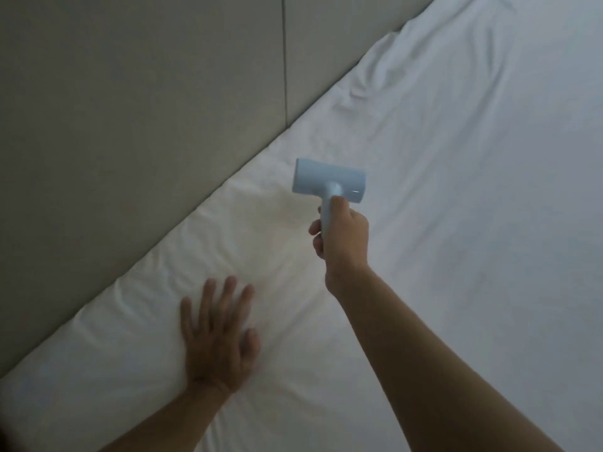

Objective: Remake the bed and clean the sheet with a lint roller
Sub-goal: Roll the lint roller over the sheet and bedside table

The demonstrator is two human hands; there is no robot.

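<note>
A white sheet (456, 197) covers the bed and fills most of the head view, with creases near its upper edge. My right hand (342, 236) grips the handle of a pale blue lint roller (328, 180), whose wide head lies on the sheet near the bed's edge by the headboard. My left hand (218, 334) presses flat on the sheet with its fingers spread, to the lower left of the roller.
A beige padded headboard (130, 109) with a vertical seam runs diagonally along the bed's upper left edge. The sheet stretches on to the right and toward the bottom of the view.
</note>
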